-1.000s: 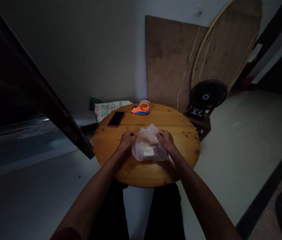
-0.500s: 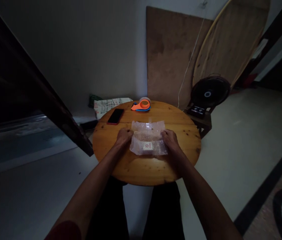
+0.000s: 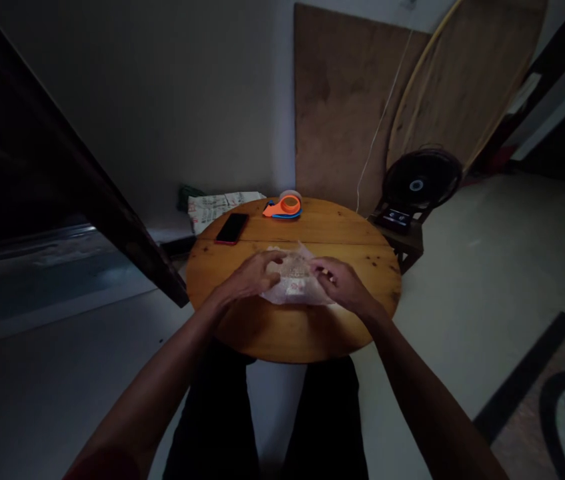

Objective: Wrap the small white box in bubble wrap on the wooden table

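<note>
Bubble wrap lies on the round wooden table, and a small whitish item with a reddish mark shows at its near part. At the wrap's left side is my left hand, its thumb and fingers apart over the edge. My right hand is at the right side, its fingers bent and pinching the far right corner of the wrap, which is lifted.
An orange and blue tape dispenser stands at the table's far edge. To its left lies a phone with a red edge. A black fan stands on a stool at the right. Behind are a printed sack and a brown board.
My left hand has opened and moved inward over the wrap. My right hand has shifted its hold, and the far edge of the wrap is now drawn up and folded.
</note>
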Motion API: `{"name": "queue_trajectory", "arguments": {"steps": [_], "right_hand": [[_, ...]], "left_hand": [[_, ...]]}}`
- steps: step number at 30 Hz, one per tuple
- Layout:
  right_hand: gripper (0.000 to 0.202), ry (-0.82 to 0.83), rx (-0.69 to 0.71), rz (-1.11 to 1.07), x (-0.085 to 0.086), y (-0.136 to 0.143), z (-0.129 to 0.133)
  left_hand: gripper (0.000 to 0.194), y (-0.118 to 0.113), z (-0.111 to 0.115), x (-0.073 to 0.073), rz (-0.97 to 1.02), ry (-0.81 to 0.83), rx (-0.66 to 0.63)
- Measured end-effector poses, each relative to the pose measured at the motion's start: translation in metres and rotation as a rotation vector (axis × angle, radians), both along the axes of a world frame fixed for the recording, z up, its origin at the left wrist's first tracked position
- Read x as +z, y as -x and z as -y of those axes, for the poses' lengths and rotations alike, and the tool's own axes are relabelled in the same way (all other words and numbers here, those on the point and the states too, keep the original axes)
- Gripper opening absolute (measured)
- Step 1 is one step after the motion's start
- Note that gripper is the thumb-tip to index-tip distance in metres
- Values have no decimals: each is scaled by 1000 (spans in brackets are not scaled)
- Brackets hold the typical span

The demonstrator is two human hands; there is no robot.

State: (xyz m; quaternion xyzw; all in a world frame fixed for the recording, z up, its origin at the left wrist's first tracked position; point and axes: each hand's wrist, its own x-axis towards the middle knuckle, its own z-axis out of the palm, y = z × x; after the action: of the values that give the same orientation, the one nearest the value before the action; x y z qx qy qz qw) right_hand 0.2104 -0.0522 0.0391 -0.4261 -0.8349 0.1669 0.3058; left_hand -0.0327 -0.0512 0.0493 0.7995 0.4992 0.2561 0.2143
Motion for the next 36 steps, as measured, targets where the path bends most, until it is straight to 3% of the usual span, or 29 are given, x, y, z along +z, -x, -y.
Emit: {"name": "queue_trajectory", "arguments": {"steps": [2, 5, 10, 14, 18, 21, 25, 27, 31, 36], "right_hand": [[42, 1, 165, 111, 7, 8, 5], [48, 1, 191, 311, 9, 15, 6], [46, -8, 66, 410, 5, 4, 13], [28, 36, 143, 433, 10, -8, 38], [26, 125, 236, 528, 10, -11, 59], [34, 179, 218, 546, 5, -9, 64], [29, 237, 99, 485, -3, -4, 60], [24, 224, 26, 418, -5, -1, 57], [36, 131, -61, 349, 0, 9, 50], [57, 113, -45, 437, -3, 26, 34]], "left_hand": [[64, -4, 3, 5, -93, 100, -95], [69, -6, 4, 3, -193, 165, -107], [37, 0, 20, -3, -224, -31, -62], [19, 1, 56, -6, -335, -155, -240], [10, 4, 87, -14, -430, -103, -368], [12, 7, 92, -19, -367, -32, -286], [20, 0, 79, -23, -200, -52, -85], [34, -10, 69, -28, -94, -96, -25], [77, -27, 50, -45, 53, -44, -21], [102, -33, 39, -64, 146, 19, -29]]}}
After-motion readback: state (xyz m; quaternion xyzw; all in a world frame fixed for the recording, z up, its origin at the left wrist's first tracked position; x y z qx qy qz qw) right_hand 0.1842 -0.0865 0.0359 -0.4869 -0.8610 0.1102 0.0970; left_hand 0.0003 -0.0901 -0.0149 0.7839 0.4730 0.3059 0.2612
